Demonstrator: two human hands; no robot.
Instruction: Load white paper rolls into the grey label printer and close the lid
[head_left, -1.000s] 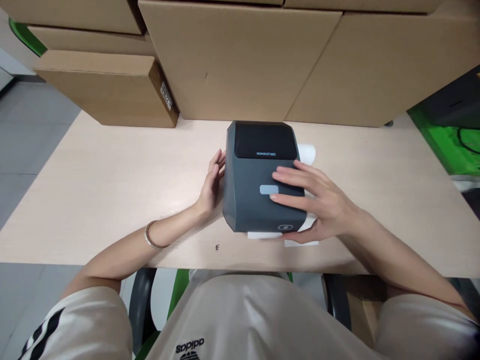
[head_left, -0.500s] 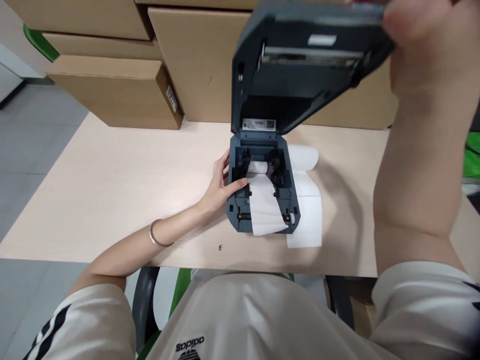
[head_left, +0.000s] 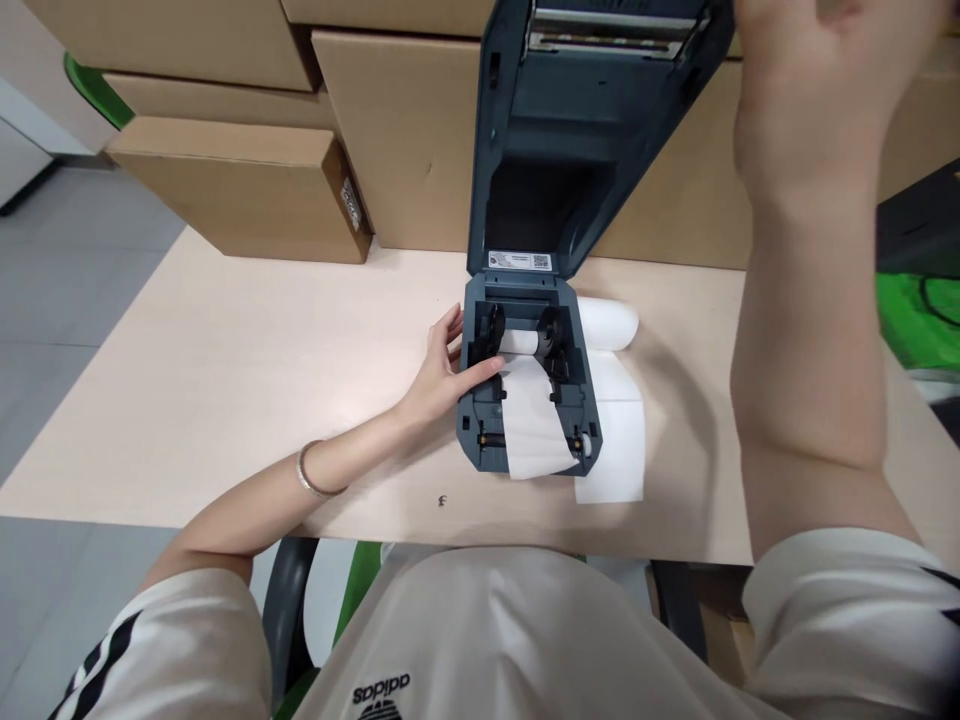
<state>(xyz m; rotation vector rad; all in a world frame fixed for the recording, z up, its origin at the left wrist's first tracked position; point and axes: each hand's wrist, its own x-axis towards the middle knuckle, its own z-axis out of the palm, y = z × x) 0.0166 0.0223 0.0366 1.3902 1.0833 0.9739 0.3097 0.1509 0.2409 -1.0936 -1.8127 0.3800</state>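
Observation:
A dark grey label printer stands on the table with its lid swung up. My left hand grips the printer's left wall, thumb over the rim beside the paper, fingers outside. Inside, a small white paper roll sits between two black holders. From it a white paper strip runs forward over the roller and past the front edge, lying slightly askew. My right hand is up at the lid's top right edge, its fingers mostly cut off by the frame's top.
To the printer's right lie a larger white paper roll and its unrolled sheet. Cardboard boxes line the table's back, with a smaller box at the left. A tiny dark scrap lies near the front edge.
The lid has tilted further back and up, with my right hand moving up along with it. My left hand keeps its hold on the printer.

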